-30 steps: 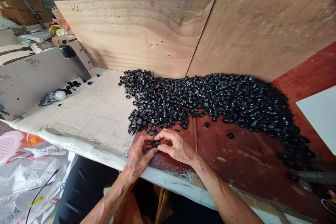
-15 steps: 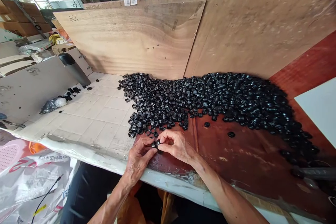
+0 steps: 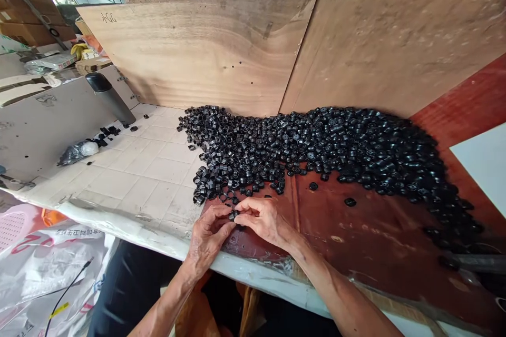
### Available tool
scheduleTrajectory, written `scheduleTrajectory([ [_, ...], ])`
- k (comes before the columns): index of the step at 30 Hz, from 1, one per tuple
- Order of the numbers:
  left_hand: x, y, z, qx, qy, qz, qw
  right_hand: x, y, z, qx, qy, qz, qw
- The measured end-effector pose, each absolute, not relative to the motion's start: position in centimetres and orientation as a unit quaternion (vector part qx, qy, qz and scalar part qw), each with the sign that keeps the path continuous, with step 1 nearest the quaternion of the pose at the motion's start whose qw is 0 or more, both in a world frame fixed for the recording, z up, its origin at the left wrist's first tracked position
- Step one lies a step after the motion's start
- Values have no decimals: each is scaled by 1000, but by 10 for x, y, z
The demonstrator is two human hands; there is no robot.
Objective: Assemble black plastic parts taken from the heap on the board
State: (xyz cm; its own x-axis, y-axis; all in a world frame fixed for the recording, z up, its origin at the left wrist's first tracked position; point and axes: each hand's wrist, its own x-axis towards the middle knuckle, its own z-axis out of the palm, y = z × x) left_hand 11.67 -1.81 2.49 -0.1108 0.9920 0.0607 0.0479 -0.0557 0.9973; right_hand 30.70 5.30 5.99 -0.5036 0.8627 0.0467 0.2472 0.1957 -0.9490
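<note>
My left hand (image 3: pixel 207 234) and my right hand (image 3: pixel 263 220) meet near the table's front edge, pinching a small black plastic ring (image 3: pixel 234 215) between their fingertips. Much of the ring is hidden by my fingers. Just beyond my fingers lies a wide heap of similar black plastic rings and caps (image 3: pixel 312 152), spread along a plywood board (image 3: pixel 197 47). The heap's nearest pieces sit a short way above my fingertips. Under my hands is a red-brown work surface (image 3: pixel 253 242).
Loose black caps (image 3: pixel 350 201) lie apart from the heap on the red-brown surface. To the left are white tiles (image 3: pixel 150 168), a dark thermos (image 3: pixel 110 99) and a plastic bag (image 3: pixel 73 154) beside several black pieces. White woven sacks (image 3: pixel 51 279) lie below the table edge.
My hands stay together at the same spot, with the ring still pinched between them and showing a little less. The whole view has shifted slightly with my head.
</note>
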Motion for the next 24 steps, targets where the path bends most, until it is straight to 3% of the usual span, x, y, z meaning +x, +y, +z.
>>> scheduleTrajectory([
  [9,115,-18,27,518,506,539,431,304,49,53,-368,-812,320,321],
  [16,116,-18,26,496,502,557,439,308,49,62,-299,-812,366,344],
  [24,118,-19,32,499,493,554,448,304,49,53,-361,-810,319,333],
])
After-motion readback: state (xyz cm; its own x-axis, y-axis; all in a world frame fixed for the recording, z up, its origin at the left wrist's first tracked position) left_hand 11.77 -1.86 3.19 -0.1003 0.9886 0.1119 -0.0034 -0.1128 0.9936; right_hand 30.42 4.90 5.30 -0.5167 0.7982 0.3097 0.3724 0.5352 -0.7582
